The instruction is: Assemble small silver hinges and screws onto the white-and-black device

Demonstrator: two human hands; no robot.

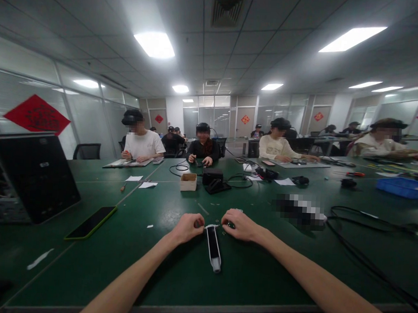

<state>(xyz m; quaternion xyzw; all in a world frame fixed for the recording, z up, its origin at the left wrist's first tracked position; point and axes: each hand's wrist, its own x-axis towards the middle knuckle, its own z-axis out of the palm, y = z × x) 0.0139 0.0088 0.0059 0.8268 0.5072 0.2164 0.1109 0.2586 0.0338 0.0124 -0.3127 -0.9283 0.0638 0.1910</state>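
A long, narrow white housing (pixel 217 262) with a dark inside lies on the green table, its narrow end towards me. At its far end, a thin white piece spreads to both sides. My left hand (pixel 189 227) is closed, thumb and finger pinched at the left corner of that far end. My right hand (pixel 241 225) is curled just right of the housing, its fingers closed over a small dark, shiny thing that I cannot make out. Tiny loose bits lie between and beyond my hands.
A phone in a lime-green case (pixel 91 223) and a black HP computer case (pixel 35 176) are at left. Ahead stand a small open box (pixel 188 182) and a black device (pixel 213 177). Black cables (pixel 350 245) and a blue tray (pixel 403 188) lie at right. Several people sit opposite.
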